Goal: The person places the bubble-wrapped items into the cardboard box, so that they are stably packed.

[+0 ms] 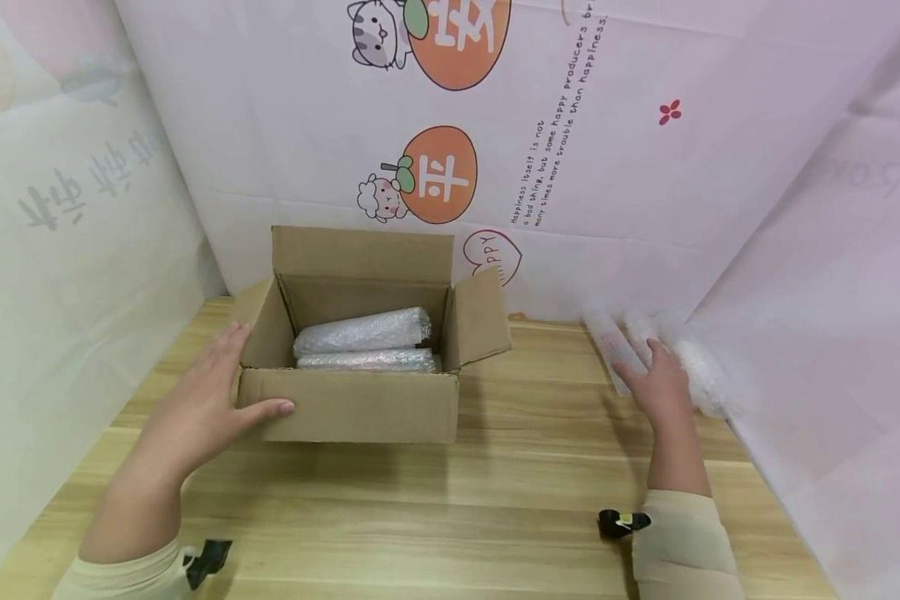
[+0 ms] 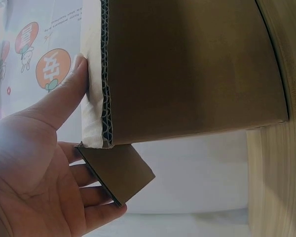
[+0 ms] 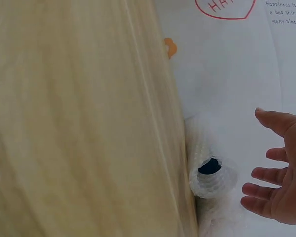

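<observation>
An open cardboard box (image 1: 360,408) stands on the table at the left, with two bubble-wrapped rolls (image 1: 363,332) lying inside. My left hand (image 1: 198,408) rests against its left corner, thumb along the front flap and fingers on the left side flap (image 2: 119,173). At the back right, my right hand (image 1: 663,387) reaches over several bubble-wrapped rolls (image 1: 701,379), its fingers spread. The right wrist view shows this hand (image 3: 288,173) with nothing between thumb and fingers, beside a wrapped roll (image 3: 202,185) with a dark hollow end.
A pale wooden table (image 1: 525,500) lies under everything. White printed sheets (image 1: 607,150) rise behind it and along both sides; the rolls at the right lie close to the back and right sheets. The box's right flap (image 1: 483,321) sticks outward.
</observation>
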